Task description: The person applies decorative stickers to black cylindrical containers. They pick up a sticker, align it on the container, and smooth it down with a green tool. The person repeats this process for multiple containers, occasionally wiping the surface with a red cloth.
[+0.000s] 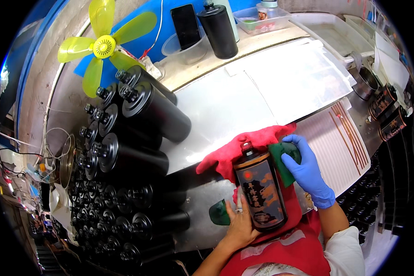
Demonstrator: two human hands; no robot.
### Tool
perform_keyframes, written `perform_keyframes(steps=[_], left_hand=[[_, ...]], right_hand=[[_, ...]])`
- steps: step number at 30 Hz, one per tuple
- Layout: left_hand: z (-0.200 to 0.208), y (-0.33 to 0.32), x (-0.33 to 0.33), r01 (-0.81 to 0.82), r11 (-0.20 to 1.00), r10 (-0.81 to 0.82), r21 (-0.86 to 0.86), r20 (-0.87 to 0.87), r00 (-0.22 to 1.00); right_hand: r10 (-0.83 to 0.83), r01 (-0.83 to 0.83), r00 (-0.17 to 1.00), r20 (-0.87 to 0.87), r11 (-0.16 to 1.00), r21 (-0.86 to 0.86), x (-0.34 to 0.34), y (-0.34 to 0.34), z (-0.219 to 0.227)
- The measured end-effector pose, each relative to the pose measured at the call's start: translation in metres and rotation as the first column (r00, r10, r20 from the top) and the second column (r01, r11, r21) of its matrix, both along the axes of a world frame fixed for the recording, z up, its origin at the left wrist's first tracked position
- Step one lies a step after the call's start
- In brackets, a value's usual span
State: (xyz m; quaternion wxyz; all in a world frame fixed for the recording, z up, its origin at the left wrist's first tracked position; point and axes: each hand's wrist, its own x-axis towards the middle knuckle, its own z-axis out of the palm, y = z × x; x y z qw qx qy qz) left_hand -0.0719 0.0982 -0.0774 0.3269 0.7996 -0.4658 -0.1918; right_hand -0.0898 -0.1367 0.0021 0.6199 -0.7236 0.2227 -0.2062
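Head view: the printed bottle (261,195) is laid on red cloth (223,158), underside hidden. A green pad (277,156) is pinched by the gloved right hand (307,171). The bottle's touched by the left hand (240,226), actual grip can't be told. Lower-left black bottles (158,223) are kinda lost in shadow.

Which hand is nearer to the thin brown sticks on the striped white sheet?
Right. The blue-gloved right hand, holding a green pad, is left of the sticks; the bare left hand is farther left, at the lower left side of the black bottle.
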Motion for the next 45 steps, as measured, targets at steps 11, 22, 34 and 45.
perform_keyframes(steps=[11, 22, 34, 45], left_hand=[[0.049, -0.035, -0.018, -0.011, 0.999, 0.036, -0.047, 0.58, 0.813], [0.046, -0.016, -0.024, -0.069, 0.976, 0.157, -0.208, 0.446, 0.881], [0.02, 0.002, -0.02, -0.031, 0.965, 0.13, -0.259, 0.375, 0.918], [0.044, -0.025, -0.022, -0.087, 0.97, 0.179, -0.229, 0.424, 0.888]], right_hand=[[0.123, -0.118, 0.992, 0.032, 0.986, -0.121, 0.013, 0.015, 0.024], [0.06, -0.051, 0.994, 0.088, 0.994, -0.101, 0.008, 0.002, 0.021], [-0.027, 0.027, 0.998, 0.056, 1.0, -0.004, 0.003, -0.007, -0.013], [0.04, -0.044, 0.998, -0.05, 0.995, -0.094, 0.011, 0.005, 0.02]])
